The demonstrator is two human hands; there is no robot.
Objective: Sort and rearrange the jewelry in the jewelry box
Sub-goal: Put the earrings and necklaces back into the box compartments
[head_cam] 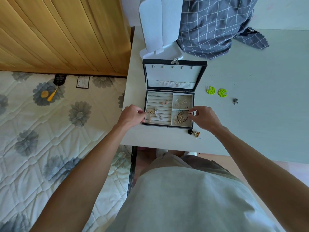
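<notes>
Jewelry box (168, 125) edge gripped by left hand (132, 116); right hand (203, 118) pinches bracelet (183, 114).

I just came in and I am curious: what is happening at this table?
A person is sorting jewelry in an open black jewelry box with a pale lining on a white table. The left hand holds the box's left edge. The right hand pinches a dark bracelet in the near right compartment. Two green earrings lie outside.

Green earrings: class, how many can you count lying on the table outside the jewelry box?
2. One green earring lies on the table just right of the open jewelry box; the other green earring lies beside it, further right. None seems hidden.
</notes>
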